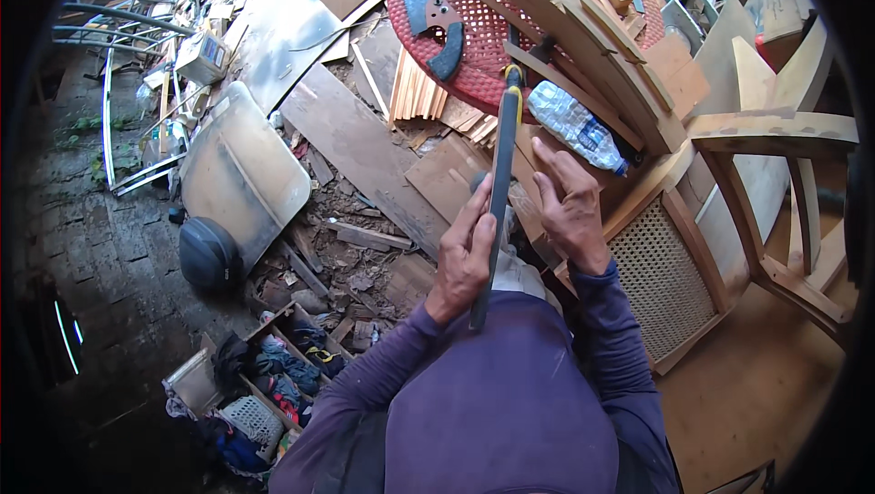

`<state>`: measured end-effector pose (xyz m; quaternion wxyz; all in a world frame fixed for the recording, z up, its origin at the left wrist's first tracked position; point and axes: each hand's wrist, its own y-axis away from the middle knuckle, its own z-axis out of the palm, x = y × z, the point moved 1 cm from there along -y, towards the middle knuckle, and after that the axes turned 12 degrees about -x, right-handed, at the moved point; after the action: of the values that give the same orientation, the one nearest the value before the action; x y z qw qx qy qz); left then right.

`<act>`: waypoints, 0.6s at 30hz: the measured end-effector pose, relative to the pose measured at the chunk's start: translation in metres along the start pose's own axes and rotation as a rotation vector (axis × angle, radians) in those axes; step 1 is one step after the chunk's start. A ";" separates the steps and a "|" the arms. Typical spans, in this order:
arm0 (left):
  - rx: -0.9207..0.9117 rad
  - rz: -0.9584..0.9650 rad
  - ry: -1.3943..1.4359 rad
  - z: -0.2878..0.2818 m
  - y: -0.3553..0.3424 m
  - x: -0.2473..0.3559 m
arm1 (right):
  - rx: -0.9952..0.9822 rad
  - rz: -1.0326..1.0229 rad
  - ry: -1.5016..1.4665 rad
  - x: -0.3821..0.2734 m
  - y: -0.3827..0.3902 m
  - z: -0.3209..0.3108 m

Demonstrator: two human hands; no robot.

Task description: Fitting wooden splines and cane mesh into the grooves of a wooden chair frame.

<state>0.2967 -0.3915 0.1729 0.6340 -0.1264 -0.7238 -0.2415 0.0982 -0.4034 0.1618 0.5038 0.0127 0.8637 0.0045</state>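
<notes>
My left hand [463, 257] is closed around a long, flat, dark grey bar [501, 166], held nearly upright in front of my chest. A yellow and black piece shows at the bar's far end; I cannot make out what kind of tool it is. Beside it on the right, my right hand [572, 202] is raised with bent, parted fingers and holds nothing. A crumpled clear plastic bottle [576, 128] with a blue cap lies just beyond that hand. Farther off, a handsaw [431, 15] with a dark handle rests on a red woven surface [488, 2].
Wooden chair frames [770, 129] and a cane panel [661, 266] stand on the right. Boards [360, 152] and scraps cover the ground ahead. A divided box of cloths [292, 362], a dark rounded case [208, 252] and a pale panel [241, 166] are on the left.
</notes>
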 end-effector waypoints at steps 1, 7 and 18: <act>0.033 0.103 -0.109 0.001 0.006 -0.008 | -0.006 0.016 -0.018 0.000 -0.002 -0.005; 0.125 -0.011 -0.086 -0.024 -0.001 0.007 | 0.034 -0.090 0.006 0.004 0.007 -0.002; 0.063 0.073 0.002 0.004 -0.034 -0.009 | -0.045 -0.006 -0.010 -0.014 0.029 0.004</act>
<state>0.2782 -0.4171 0.1570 0.6469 -0.1325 -0.7251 -0.1954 0.1090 -0.3746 0.1727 0.5082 -0.0011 0.8610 0.0224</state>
